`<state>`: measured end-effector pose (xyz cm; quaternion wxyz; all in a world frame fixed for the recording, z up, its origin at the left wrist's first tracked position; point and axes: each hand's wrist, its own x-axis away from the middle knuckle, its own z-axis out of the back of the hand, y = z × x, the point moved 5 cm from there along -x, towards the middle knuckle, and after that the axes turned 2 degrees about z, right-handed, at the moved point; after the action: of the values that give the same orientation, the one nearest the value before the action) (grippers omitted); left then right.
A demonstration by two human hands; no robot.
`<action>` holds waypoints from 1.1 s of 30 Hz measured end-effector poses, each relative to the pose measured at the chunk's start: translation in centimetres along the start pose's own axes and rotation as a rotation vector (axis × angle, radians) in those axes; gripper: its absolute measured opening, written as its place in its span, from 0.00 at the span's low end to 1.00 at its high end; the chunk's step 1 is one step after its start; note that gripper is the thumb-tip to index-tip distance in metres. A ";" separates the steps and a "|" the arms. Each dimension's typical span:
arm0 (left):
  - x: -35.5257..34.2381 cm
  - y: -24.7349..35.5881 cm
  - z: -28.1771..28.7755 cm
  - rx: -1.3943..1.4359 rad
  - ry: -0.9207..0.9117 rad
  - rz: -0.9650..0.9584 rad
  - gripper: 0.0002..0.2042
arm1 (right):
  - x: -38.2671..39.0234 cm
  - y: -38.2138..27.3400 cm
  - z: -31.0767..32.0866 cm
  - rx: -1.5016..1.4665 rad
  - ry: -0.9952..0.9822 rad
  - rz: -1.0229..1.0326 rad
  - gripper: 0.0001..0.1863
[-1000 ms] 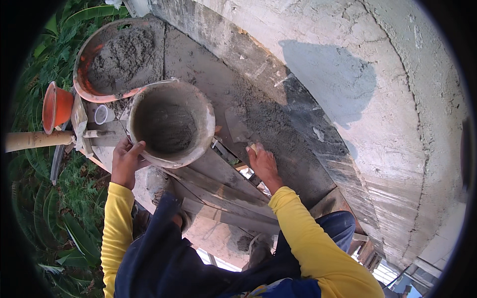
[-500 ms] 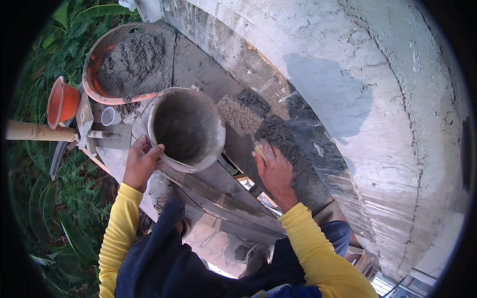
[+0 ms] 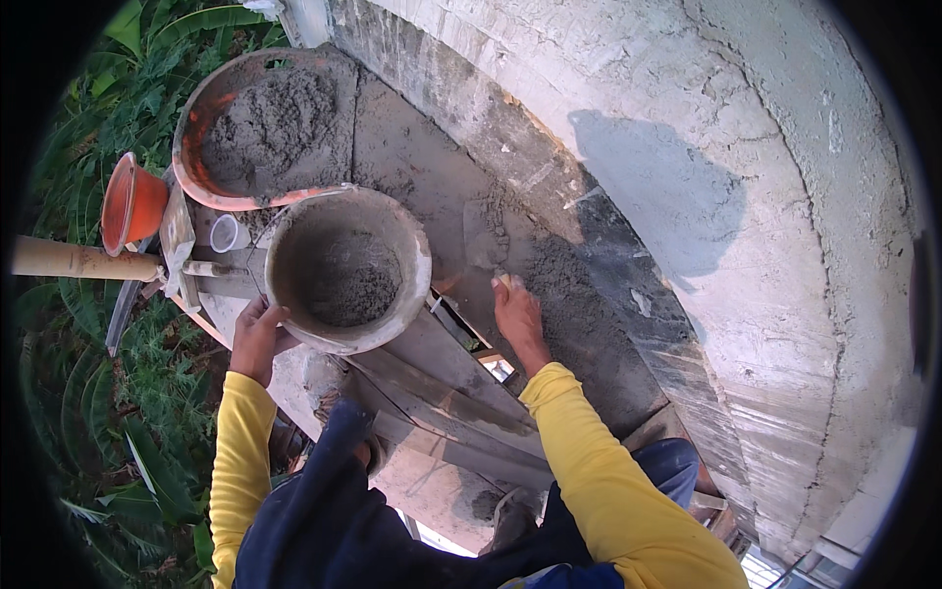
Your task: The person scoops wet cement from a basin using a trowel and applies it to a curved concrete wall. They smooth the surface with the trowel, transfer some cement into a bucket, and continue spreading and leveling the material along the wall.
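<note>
A grey, cement-crusted bucket (image 3: 345, 270) with wet mortar in its bottom rests on the scaffold planks. My left hand (image 3: 257, 339) grips its near rim from below left. My right hand (image 3: 517, 316) holds the handle of a trowel (image 3: 484, 236), whose blade lies flat in the mortar (image 3: 569, 294) spread on a dark board (image 3: 628, 363) against the wall. Both arms wear yellow sleeves.
An orange tub (image 3: 257, 128) full of grey mortar sits beyond the bucket. A small orange pot (image 3: 132, 201), a white cup (image 3: 227, 233) and a bamboo pole (image 3: 83, 261) lie at left. The rough plastered wall (image 3: 746, 177) rises on the right. Green plants lie far below.
The bucket tipped toward the board and dumped mortar, then swung back upright. My right hand moved up the board and now works the trowel in the fresh pile.
</note>
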<state>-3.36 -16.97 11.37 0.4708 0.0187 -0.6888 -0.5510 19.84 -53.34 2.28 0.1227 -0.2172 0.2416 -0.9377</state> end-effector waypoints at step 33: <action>-1.2 -2.7 3.2 0.040 0.011 0.069 0.17 | -0.9 0.0 -1.5 -1.115 -0.025 -0.414 0.27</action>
<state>-6.17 -15.02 8.65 0.4928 0.0073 -0.6974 -0.5203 19.93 -52.45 0.83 -0.1922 -0.3025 0.6489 -0.6712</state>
